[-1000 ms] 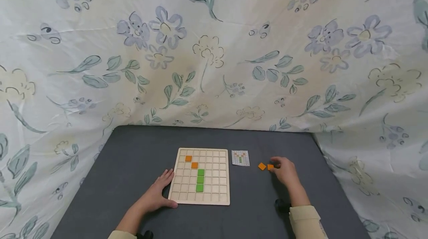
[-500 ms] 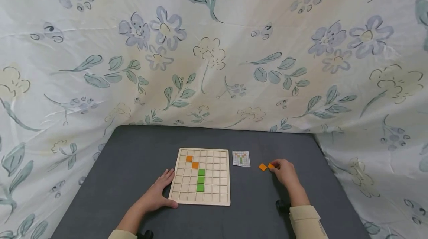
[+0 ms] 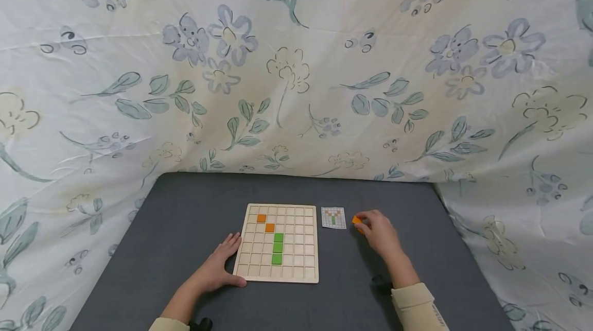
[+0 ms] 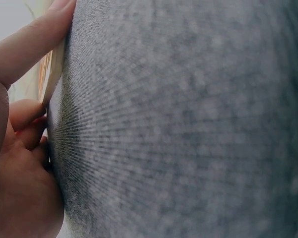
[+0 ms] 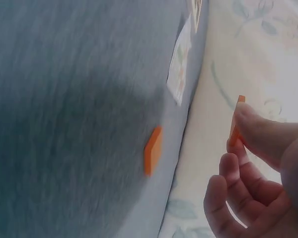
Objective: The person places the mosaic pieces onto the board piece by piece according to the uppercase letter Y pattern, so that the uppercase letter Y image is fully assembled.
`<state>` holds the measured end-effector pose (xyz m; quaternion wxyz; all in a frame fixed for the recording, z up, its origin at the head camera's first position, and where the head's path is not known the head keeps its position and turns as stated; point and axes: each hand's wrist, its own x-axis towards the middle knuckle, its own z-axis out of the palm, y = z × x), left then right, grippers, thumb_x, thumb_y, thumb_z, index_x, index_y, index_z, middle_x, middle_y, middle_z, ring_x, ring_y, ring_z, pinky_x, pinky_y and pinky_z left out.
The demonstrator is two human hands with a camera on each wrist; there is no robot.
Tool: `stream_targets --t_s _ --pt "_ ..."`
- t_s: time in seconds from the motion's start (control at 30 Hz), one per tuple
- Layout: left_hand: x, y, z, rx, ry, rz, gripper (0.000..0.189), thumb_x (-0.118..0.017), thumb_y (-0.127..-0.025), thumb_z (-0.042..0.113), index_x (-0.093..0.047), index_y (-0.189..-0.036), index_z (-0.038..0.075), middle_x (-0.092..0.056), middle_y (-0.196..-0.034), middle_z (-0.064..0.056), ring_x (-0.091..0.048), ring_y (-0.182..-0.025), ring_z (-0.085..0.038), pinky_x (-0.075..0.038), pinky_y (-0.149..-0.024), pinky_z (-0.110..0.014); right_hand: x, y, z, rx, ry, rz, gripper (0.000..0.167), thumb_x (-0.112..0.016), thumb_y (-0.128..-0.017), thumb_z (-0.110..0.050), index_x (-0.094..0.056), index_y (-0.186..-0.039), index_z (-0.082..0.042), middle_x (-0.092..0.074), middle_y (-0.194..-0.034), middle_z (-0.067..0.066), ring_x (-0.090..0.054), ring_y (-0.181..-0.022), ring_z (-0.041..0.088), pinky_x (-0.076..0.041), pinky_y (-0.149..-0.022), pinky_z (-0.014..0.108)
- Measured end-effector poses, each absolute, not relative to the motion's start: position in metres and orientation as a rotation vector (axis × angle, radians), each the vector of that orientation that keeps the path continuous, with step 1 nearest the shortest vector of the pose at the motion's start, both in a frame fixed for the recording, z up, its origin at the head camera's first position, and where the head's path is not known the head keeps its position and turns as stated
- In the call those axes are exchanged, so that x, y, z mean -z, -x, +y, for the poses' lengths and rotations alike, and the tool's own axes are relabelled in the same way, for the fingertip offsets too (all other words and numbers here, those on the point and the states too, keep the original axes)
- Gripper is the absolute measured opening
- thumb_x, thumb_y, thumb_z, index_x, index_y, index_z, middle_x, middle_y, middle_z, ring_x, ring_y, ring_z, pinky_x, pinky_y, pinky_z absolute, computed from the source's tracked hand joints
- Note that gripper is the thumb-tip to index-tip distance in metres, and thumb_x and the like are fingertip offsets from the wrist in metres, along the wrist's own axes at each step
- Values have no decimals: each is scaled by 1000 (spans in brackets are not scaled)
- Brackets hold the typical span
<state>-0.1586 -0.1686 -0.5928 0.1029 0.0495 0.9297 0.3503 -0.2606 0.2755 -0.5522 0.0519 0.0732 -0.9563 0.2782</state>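
My right hand (image 3: 382, 233) pinches an orange square tile (image 5: 235, 126) between thumb and fingertips, raised off the table. Another orange tile (image 5: 153, 151) lies on the cloth below; in the head view the right hand largely hides it. Along the left edge of a wooden grid board (image 3: 296, 248) rests my left hand (image 3: 215, 266), fingers extended and thumb at the near left corner. Two orange tiles (image 3: 261, 218) sit diagonally in the board's upper left squares. Below them runs a column of three green tiles (image 3: 277, 248).
Between the board and my right hand lies a small printed card (image 3: 333, 218) with a coloured grid pattern. A dark grey cloth (image 3: 185, 218) covers the table. Behind and beside it hangs a flowered curtain (image 3: 296, 115).
My right hand has lifted one orange tile from the table and moved left with it, over the other loose tile. My left hand stays in place at the board.
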Motion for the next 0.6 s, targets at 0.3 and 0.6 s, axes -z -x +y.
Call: stream_targets --t_s 0.3,0.6 --pt "592 158 -169 -1031 -141 2740 125 -95 -60 46 -30 -159 8 -22 -168 -10 -9 -157 -36 -13 -122 -64 551 257 240 -850 -380 -2873 28 -77 -89 -22 -76 -116 -13 -66 -116 9 -61 -86 19 -53 -68 36" --pt "590 159 -168 -1017 -135 2736 124 -95 -61 46 -30 -159 9 -21 -168 -10 -8 -157 -36 -13 -123 -63 549 259 205 -888 -513 -2868 27 -78 -89 -21 -75 -115 -14 -66 -116 5 -61 -87 16 -52 -67 31"
